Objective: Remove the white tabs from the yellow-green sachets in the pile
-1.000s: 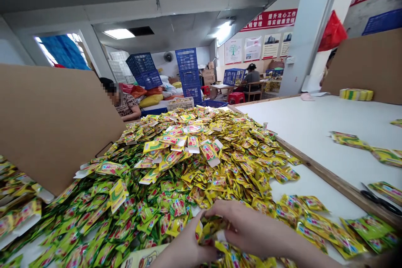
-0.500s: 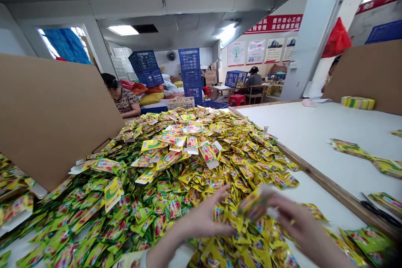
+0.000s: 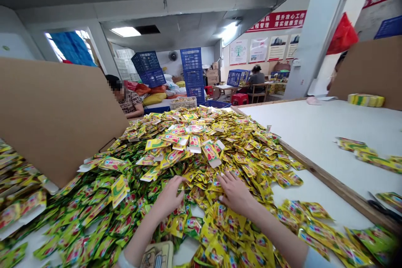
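My left hand [image 3: 170,197] rests on the pile with its thumb apart from its bent fingers, among green packets [image 3: 125,222] and small yellow boxes. Nothing shows in its grasp. Palm down, my right hand [image 3: 235,191] lies on yellow packets [image 3: 226,222] with its fingers spread, holding nothing visible. Between the hands is a mix of both packet colours. Beyond my fingertips, several open-flapped yellow boxes [image 3: 211,153] lie on top of the heap. A pale, rounded flat thing with a printed pattern [image 3: 158,255] shows beside my left wrist.
A brown cardboard panel [image 3: 63,117] stands at the left. On the right, a wooden strip [image 3: 326,180] divides the white table [image 3: 298,123]; scissors [image 3: 381,209] lie by it. One person [image 3: 130,100] sits behind the panel, another [image 3: 257,78] farther back near blue crates [image 3: 193,73].
My right hand, earlier blurred with a small yellow item in it, has moved left and forward and lies on the packets without that item. My left hand has moved left onto the pile.
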